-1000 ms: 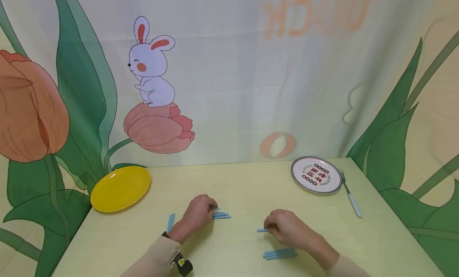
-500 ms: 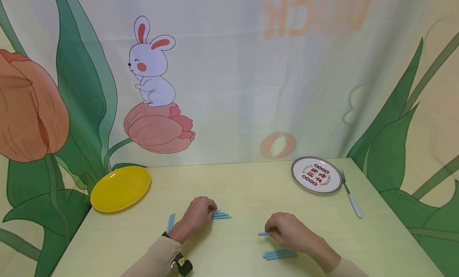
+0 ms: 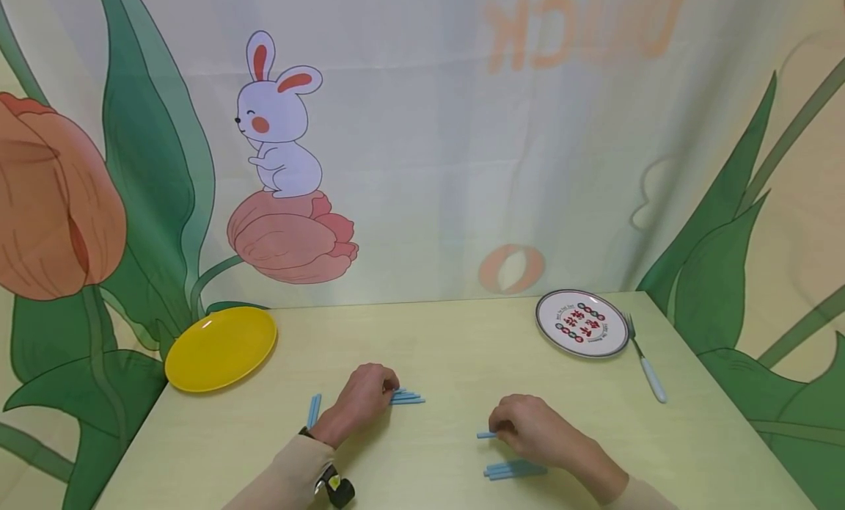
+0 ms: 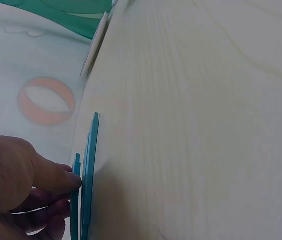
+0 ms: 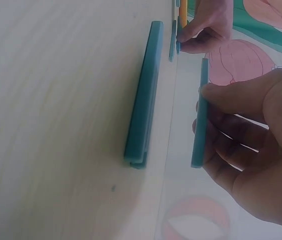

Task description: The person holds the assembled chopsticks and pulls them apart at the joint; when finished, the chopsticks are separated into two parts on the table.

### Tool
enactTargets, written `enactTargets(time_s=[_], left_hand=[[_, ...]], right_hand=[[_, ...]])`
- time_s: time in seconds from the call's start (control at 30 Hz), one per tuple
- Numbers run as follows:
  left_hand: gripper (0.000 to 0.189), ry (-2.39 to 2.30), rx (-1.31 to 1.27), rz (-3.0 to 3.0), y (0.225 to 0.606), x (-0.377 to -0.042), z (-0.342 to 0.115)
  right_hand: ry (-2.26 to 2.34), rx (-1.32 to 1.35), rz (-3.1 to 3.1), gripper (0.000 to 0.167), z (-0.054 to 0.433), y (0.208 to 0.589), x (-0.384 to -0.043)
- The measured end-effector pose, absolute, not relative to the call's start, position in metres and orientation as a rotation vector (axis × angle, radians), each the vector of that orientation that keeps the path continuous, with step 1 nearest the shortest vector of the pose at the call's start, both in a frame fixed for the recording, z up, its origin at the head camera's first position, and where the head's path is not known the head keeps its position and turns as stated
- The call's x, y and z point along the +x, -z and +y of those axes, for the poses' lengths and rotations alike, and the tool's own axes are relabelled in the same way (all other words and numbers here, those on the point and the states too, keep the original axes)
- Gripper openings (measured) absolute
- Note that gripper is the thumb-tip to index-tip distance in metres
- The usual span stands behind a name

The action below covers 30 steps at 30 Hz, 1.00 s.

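My left hand (image 3: 364, 394) pinches a blue stick (image 4: 74, 215) between thumb and fingers, right beside a small group of blue sticks (image 3: 409, 401) lying on the table. In the right wrist view another blue stick (image 5: 199, 135) is pinched by the thumb and fingers of my right hand (image 3: 531, 427), held up off the tabletop. Just below that hand, toward the table's front, several blue sticks (image 3: 513, 470) lie side by side in a bundle. A further pair of blue sticks (image 3: 314, 410) lies left of my left hand, partly hidden by the wrist.
A yellow plate (image 3: 221, 350) lies at the table's left edge. Toward the back right are a white plate (image 3: 553, 329) with red lettering and a fork (image 3: 651, 378) with a pale handle. A printed curtain (image 3: 422, 165) hangs behind the table (image 3: 449, 334).
My right hand has come slightly nearer the front bundle, carrying its stick. The left hand has lowered a little, bringing its stick closer to the sticks beside it.
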<state>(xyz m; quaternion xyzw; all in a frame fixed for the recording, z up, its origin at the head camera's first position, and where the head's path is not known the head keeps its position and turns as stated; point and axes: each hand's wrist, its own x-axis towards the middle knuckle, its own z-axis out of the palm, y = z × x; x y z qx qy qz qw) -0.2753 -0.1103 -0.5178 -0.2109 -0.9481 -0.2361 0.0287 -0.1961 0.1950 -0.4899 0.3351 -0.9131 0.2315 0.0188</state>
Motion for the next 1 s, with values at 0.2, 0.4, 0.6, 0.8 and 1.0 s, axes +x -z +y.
enactTargets(time_s=[0.2,0.4,0.6,0.8,1.0], left_hand=[[0.01,0.726,-0.651,-2.927,0.5172,-0.2736,-0.1099],[0.011,0.71,-0.645,-2.943,0.5189,-0.2747,-0.1092],[0.011,0.739,-0.644,-2.954,0.5179,-0.2755,-0.1087],[0.012,0.721,-0.675,-2.945,0.5164,-0.2754,-0.109],[0.014,0.711,-0.673,-2.959,0.517,-0.2751,-0.1081]], right_hand=[[-0.718,1.038,-2.838,0.012,0.1957,0.4902,-0.1957],[-0.712,1.055,-2.827,0.012,0.1969,0.4908,-0.1954],[-0.702,1.064,-2.829,0.012,0.1974,0.4925,-0.1952],[-0.702,1.08,-2.832,0.013,0.1979,0.4937,-0.1948],[-0.704,1.078,-2.86,0.012,0.1994,0.4952,-0.1945]])
